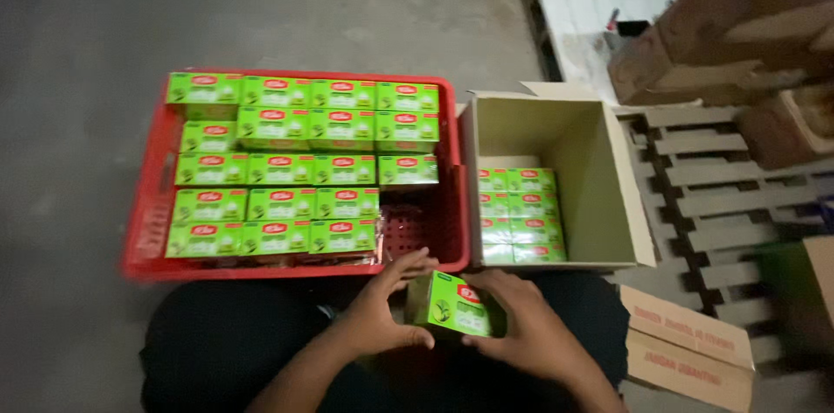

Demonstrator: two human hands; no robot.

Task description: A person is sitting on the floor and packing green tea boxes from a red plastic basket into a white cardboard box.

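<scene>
Concrete floor carries red plastic crate (148, 231), rows of green boxes leaving its near-right corner bare; left hand (382, 313) and right hand (521, 326) fingers clasp small green cardboard box (456, 304) just before that gap.

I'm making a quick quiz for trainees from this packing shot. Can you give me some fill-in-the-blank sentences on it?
1. Both hands hold one small ____ box.
2. The crate full of such boxes is ____ in colour.
3. The cardboard carton stands to the ____ of the crate.

Missing words: green; red; right
</scene>
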